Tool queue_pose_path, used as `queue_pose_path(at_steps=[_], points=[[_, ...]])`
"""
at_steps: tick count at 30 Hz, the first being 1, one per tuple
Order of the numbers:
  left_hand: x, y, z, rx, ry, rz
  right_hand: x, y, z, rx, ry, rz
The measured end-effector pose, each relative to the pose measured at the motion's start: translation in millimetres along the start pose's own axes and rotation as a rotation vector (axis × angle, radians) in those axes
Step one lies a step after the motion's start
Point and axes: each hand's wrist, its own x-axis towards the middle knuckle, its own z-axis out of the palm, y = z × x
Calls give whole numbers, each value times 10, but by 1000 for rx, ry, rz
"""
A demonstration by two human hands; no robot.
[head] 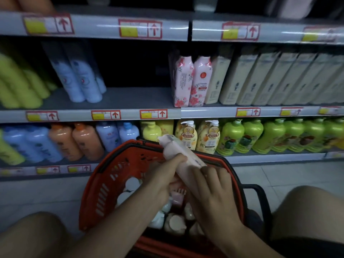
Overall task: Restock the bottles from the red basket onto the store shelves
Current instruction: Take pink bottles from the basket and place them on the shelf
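Dim store aisle, grey shelves [119, 98] with red-and-yellow price tags [140, 30] along the edges, pale tiled floor [279, 175] below. Middle shelf: yellow-green bottles [18, 84] at 9 o'clock, light blue bottles [80, 79] next, a bare gap in the centre, then pink floral bottles [191, 81] and a row of cream bottles [270, 79] toward 3 o'clock. Lower shelf: blue bottles [33, 144], orange bottles [78, 140], yellow pump bottles [197, 135], green bottles [270, 135].

Red basket [104, 183] sits on the floor at 6 o'clock, between the person's bare knees, black handle [260, 194] folded out at its right side. More bottles [175, 220] stand packed inside, caps up, mostly white and pale; hands and forearms cover part of them.

Held over the basket: a pale pink bottle [178, 151], tilted, cap end pointing to 11 o'clock, in front of the lower shelf. Left hand [163, 175] grips its lower body, fingers [176, 159] curled round it from the left. Right hand [214, 189] lies on the bottom end, fingers [208, 170] bent over it and touching; whether the thumb wraps under cannot be told.
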Motion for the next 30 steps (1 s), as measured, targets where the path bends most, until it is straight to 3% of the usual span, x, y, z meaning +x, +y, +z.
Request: queue_pose_path(at_steps=[4,7,9,11,13,14,15,18,23,30], points=[[-171,-161,135,-32,-73,-82,-113,29,-129,-29,-52,-185],[-276,-192,161,-44,-116,43,-64,61,-468,194,11,-166],[-338,-78,200,-63,-169,161,63,167,-661,360,86,95],[-450,101,271,-65,-278,259,239,357,-784,532,22,488],[-549,316,337,-49,-397,347,402,457,-901,1017,-129,820],[-581,420,365,-30,-444,381,451,473,-944,1257,-146,886],[-607,521,398,-8,-484,413,498,467,-995,1390,-108,884],[-673,765,530,61,-547,496,639,423,-1151,1467,106,843],[-761,1007,818,270,-419,715,817,590,-1289,1404,318,808],[-708,1296,1437,469,-403,982,1149,1064,-1355,1374,500,753]])
